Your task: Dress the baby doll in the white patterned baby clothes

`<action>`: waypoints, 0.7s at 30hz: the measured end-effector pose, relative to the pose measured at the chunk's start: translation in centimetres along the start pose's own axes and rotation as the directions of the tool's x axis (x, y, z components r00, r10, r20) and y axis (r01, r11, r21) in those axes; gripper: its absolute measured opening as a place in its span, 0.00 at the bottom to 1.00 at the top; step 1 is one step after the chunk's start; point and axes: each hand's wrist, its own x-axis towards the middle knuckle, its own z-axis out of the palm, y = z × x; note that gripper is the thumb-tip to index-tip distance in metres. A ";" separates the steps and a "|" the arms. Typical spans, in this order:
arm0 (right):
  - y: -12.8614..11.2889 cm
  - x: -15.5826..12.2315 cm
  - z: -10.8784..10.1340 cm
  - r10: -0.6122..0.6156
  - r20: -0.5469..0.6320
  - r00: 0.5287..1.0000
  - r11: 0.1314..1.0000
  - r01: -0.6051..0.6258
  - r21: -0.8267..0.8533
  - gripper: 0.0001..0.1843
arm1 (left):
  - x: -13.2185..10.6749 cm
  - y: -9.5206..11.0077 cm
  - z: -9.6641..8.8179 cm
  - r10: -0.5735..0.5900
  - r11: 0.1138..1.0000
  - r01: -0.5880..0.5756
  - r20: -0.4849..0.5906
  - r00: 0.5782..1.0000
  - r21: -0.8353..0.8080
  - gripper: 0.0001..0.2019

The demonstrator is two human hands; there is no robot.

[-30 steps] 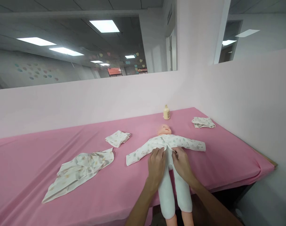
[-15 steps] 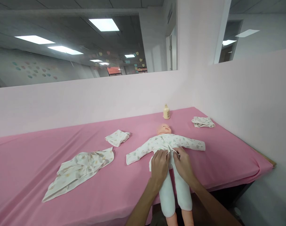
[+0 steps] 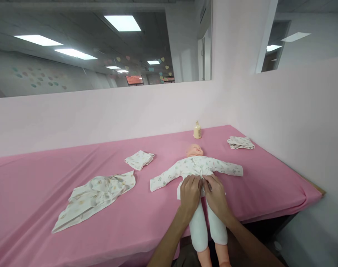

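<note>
You have the baby doll [image 3: 195, 150] lying face up on the pink-covered table [image 3: 146, 218], directly in front of you, its head toward the wall and its lower legs reaching past the near edge. It wears a white long-sleeved printed shirt [image 3: 191, 165], sleeves spread out to both sides, and white leggings [image 3: 199, 230] that end above the bare feet. Your left hand [image 3: 190, 193] and right hand [image 3: 216, 194] meet at the doll's waist, nearly touching. The fingers of each are pinched on a front edge of the shirt, though your knuckles hide the exact grip. To your left, a printed garment [image 3: 95, 198] lies loosely spread, with a folded printed cloth [image 3: 139, 160] just beyond it. A cream pump bottle [image 3: 197, 131] stands upright beyond the doll's head, and another folded printed cloth, the right-hand bundle [image 3: 240, 143], lies near the right wall.
</note>
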 end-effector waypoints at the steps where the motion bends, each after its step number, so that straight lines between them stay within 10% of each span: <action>1: 0.0 -0.1 0.0 0.010 -0.006 1.000 1.000 -0.010 0.018 0.15 | 0.0 0.0 0.0 -0.001 1.000 0.001 0.003 1.000 -0.001 0.13; 21: 0.2 -1.1 0.1 0.130 0.013 0.991 0.952 -0.129 0.276 0.17 | 1.0 -0.2 -0.7 -0.244 0.878 0.321 0.244 0.939 -0.355 0.16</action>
